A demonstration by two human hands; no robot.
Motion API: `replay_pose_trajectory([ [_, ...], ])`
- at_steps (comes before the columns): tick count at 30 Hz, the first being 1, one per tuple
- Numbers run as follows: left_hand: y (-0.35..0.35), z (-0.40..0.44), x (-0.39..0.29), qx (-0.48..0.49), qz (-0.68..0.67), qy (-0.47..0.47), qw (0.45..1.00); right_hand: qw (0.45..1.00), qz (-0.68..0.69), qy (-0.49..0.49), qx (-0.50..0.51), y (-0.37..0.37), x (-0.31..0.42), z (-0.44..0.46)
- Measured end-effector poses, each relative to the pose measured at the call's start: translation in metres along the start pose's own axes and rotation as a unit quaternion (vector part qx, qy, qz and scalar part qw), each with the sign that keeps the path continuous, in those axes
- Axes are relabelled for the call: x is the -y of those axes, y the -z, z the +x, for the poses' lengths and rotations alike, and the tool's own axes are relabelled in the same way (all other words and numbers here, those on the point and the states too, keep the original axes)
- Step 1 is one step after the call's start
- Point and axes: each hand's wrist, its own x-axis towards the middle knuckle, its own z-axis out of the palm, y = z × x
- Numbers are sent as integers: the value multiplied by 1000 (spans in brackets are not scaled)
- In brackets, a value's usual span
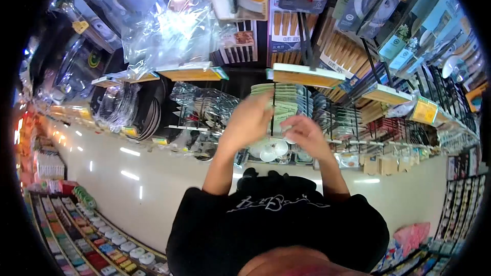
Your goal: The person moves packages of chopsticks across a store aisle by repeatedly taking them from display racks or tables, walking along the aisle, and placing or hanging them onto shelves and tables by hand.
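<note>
My left hand (249,121) is raised in front of a hanging row of pale green packs (286,108). Motion smears its fingers, so I cannot make out whether they hold anything. My right hand (306,134) is at the lower right of the same packs, its fingers bent and apart with nothing visible between them. A dark metal hook (273,115) runs among the packs between both hands. Just below sit white bowls (273,150), partly hidden by my left hand.
Orange-edged shelf label strips (307,75) jut out above my hands. Packaged chopsticks (286,25) and a clear plastic bag (171,30) hang higher up. Dark plates (150,117) stand at the left. The shiny floor (128,174) lies behind me, with another stocked shelf (102,230).
</note>
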Motion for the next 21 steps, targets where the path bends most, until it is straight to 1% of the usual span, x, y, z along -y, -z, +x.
replay_pose_trajectory([
  [1,-7,22,16,-66,-48,17,997,999,13,1,-46,2,10,6],
  [2,-16,42,32,-133,-95,35,986,996,-1,18,-92,5,15,17],
  [3,-29,59,49,-181,-99,43,978,990,-15,34,-137,10,17,29],
  [4,-42,73,66,-228,-102,50,967,986,-6,49,-159,17,11,44],
  [7,-70,102,92,-318,-104,18,942,959,-38,103,-261,6,24,66],
  [9,-52,93,64,-253,-152,96,951,931,-57,158,-325,1,24,68],
  [11,-49,83,49,-214,-172,133,952,868,-44,224,-441,12,3,64],
  [12,-65,82,53,-227,-178,108,951,830,-37,255,-495,14,0,60],
  [13,-80,81,58,-214,-196,80,953,795,-70,228,-558,18,0,54],
  [14,-87,80,58,-201,-214,54,954,769,-93,229,-590,23,-1,50],
  [16,-100,86,52,-144,-190,22,971,711,-136,230,-651,39,-6,43],
  [17,-106,90,50,-115,-177,3,977,704,-187,178,-662,46,-9,38],
  [20,-125,101,40,10,-270,-14,963,761,-186,115,-610,62,-23,32],
  [21,-132,103,40,40,-271,-35,961,787,-149,99,-590,54,-17,33],
])
